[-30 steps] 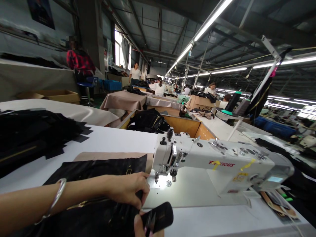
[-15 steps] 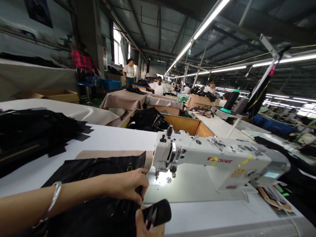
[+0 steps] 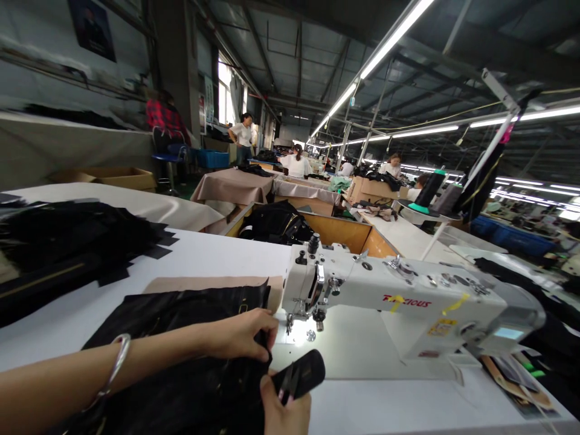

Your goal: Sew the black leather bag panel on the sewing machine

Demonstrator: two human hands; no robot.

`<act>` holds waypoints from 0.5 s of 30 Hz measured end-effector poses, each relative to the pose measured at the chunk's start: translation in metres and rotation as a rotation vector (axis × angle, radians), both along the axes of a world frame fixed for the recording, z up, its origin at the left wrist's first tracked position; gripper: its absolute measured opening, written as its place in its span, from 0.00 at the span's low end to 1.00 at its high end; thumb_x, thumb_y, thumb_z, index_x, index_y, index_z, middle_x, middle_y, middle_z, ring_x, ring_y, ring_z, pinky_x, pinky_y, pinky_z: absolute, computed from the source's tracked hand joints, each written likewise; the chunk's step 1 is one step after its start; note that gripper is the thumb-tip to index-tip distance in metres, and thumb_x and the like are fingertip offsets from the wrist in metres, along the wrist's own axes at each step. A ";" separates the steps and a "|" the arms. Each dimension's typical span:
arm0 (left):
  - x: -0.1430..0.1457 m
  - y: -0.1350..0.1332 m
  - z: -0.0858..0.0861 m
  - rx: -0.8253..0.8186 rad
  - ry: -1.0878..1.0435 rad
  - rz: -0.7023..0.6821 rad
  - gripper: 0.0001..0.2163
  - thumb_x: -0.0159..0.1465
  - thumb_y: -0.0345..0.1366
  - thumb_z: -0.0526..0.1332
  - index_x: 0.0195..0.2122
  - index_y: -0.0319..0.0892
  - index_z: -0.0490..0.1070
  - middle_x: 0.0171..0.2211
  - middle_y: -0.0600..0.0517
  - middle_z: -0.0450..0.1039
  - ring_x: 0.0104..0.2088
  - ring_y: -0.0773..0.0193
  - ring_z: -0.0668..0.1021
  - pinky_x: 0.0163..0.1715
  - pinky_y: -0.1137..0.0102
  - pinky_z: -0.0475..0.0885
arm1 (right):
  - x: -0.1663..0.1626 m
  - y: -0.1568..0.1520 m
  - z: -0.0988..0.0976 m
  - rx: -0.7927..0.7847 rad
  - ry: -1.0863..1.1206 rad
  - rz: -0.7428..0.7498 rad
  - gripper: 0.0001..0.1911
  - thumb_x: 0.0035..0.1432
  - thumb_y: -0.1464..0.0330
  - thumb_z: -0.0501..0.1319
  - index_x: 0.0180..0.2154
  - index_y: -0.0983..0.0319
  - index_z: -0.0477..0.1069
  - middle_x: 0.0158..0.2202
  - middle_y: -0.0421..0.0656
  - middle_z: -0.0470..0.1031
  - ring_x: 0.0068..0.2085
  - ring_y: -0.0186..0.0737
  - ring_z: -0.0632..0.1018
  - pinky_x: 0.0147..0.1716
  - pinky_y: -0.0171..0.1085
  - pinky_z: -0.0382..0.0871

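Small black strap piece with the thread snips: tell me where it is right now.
In the head view, the small black strap piece is bottom centre, pinched in the right hand, just right of the left hand and in front of the white sewing machine.

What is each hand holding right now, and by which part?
Left hand grips the black fabric at its edge near the needle; right hand pinches a black strap and snips by their near end.

We see a white table (image 3: 203, 257) carrying a white sewing machine (image 3: 399, 299) at its right. A black fabric piece (image 3: 181, 356) lies at the near edge over a tan sheet (image 3: 203, 284). A heap of black cut pieces (image 3: 67, 241) sits at the far left, well apart from the machine.
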State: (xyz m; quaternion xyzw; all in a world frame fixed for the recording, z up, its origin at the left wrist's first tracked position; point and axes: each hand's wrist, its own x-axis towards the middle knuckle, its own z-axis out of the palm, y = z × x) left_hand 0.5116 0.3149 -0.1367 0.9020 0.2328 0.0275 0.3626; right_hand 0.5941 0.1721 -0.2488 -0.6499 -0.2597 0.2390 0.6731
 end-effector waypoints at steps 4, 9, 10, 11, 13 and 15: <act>0.014 -0.004 -0.008 0.020 -0.064 0.068 0.09 0.53 0.23 0.68 0.34 0.40 0.78 0.36 0.53 0.78 0.40 0.61 0.79 0.42 0.72 0.71 | 0.033 0.010 -0.001 -0.060 -0.088 0.143 0.13 0.55 0.62 0.61 0.33 0.65 0.78 0.29 0.49 0.80 0.33 0.49 0.81 0.34 0.37 0.73; 0.032 -0.010 -0.018 0.168 -0.047 0.238 0.07 0.52 0.22 0.66 0.29 0.40 0.78 0.36 0.51 0.78 0.45 0.56 0.77 0.53 0.64 0.66 | 0.066 0.022 0.008 -0.233 -0.381 0.174 0.07 0.54 0.69 0.63 0.28 0.65 0.77 0.26 0.50 0.79 0.29 0.51 0.81 0.29 0.38 0.70; 0.036 -0.010 -0.021 0.193 -0.034 0.281 0.07 0.52 0.22 0.66 0.28 0.40 0.77 0.37 0.50 0.77 0.46 0.55 0.76 0.53 0.63 0.67 | 0.072 0.025 0.011 -0.261 -0.449 0.200 0.07 0.54 0.71 0.62 0.27 0.64 0.77 0.25 0.50 0.79 0.29 0.51 0.81 0.29 0.38 0.70; 0.039 -0.010 -0.023 0.214 -0.018 0.324 0.07 0.51 0.21 0.65 0.28 0.40 0.76 0.39 0.49 0.77 0.47 0.54 0.76 0.51 0.63 0.67 | 0.077 0.027 0.014 -0.277 -0.514 0.231 0.07 0.55 0.72 0.62 0.27 0.64 0.78 0.26 0.50 0.79 0.30 0.52 0.82 0.30 0.38 0.70; 0.045 -0.010 -0.028 0.247 0.021 0.400 0.08 0.49 0.21 0.65 0.28 0.40 0.75 0.41 0.47 0.76 0.49 0.51 0.74 0.50 0.62 0.68 | 0.086 0.029 0.020 -0.288 -0.638 0.280 0.06 0.55 0.73 0.62 0.32 0.62 0.80 0.28 0.48 0.80 0.32 0.52 0.82 0.31 0.38 0.70; 0.050 -0.008 -0.033 0.269 0.060 0.456 0.10 0.48 0.21 0.65 0.31 0.39 0.75 0.43 0.46 0.75 0.50 0.48 0.73 0.49 0.61 0.69 | 0.095 0.032 0.023 -0.326 -0.750 0.287 0.08 0.55 0.72 0.64 0.37 0.61 0.80 0.31 0.48 0.81 0.36 0.54 0.83 0.33 0.39 0.71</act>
